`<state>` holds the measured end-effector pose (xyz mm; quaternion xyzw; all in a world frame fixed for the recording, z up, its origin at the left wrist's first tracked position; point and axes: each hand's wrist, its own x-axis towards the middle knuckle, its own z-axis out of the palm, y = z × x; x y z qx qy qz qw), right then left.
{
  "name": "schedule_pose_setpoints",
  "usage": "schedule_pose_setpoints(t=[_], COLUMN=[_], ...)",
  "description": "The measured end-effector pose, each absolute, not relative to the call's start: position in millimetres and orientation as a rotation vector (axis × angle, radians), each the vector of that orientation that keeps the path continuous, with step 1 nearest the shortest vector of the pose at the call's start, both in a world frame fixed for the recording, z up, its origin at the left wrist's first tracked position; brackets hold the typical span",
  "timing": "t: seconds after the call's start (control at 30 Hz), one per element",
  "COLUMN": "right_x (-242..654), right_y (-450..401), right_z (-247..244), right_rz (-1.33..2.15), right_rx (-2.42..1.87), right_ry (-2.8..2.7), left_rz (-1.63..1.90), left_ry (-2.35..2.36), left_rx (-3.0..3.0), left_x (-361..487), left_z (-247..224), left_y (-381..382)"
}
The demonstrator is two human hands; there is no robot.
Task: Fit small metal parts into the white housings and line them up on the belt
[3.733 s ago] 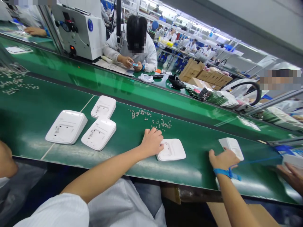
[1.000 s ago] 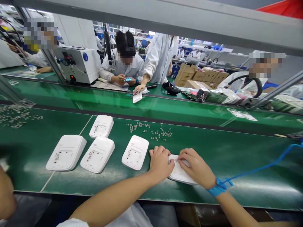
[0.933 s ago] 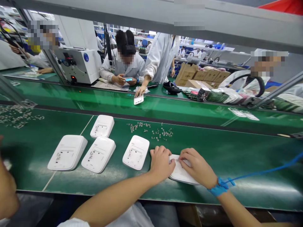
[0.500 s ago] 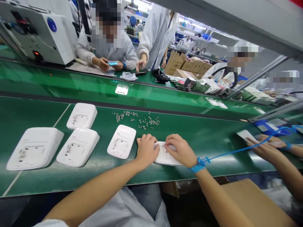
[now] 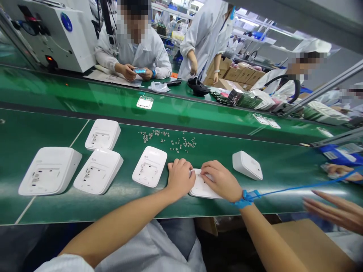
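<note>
A white plastic housing (image 5: 202, 192) lies on the green surface in front of me, partly covered by both hands. My left hand (image 5: 180, 176) grips its left end, with fingers curled and the thumb along the edge. Over its top, my right hand (image 5: 220, 181) has thumb and fingers pinched together; whatever is between the fingertips is too small or hidden to make out. A blue wrist strap (image 5: 246, 198) with a cord is on my right wrist. Just beyond my hands, small metal pieces (image 5: 185, 143) are scattered. Another white housing (image 5: 150, 166) lies left of my left hand.
Several more housings, among them a large one (image 5: 48, 172), sit farther left. To the right stands a white housing (image 5: 246, 165). A co-worker's hand (image 5: 334, 209) and a blue tray (image 5: 342, 155) are at far right. The cord (image 5: 295, 187) stretches rightward. A person (image 5: 136, 49) sits opposite.
A white housing now stands right of my hands, and the co-worker's hand there has drawn back toward the near edge. My hands stay on the same housing, nearly in the same pose.
</note>
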<state>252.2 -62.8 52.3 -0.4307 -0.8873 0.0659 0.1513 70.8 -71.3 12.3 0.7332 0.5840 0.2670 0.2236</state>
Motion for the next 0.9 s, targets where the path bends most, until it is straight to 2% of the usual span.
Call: schedule_pose_setpoints(t=[0.7, 0.9], right_x=[252.5, 254.5], right_y=[-59.5, -72.7], right_z=[48.5, 44.1], right_rz=[0.142, -0.002], right_rx=[-1.228, -1.235], right_ry=[-2.602, -2.441], left_rz=[0.713, 0.675], left_ry=[1.613, 1.594], left_rx=[2.049, 2.062], left_x=[74.2, 73.1], left_z=[15.2, 14.6], left_y=[-70.8, -71.1])
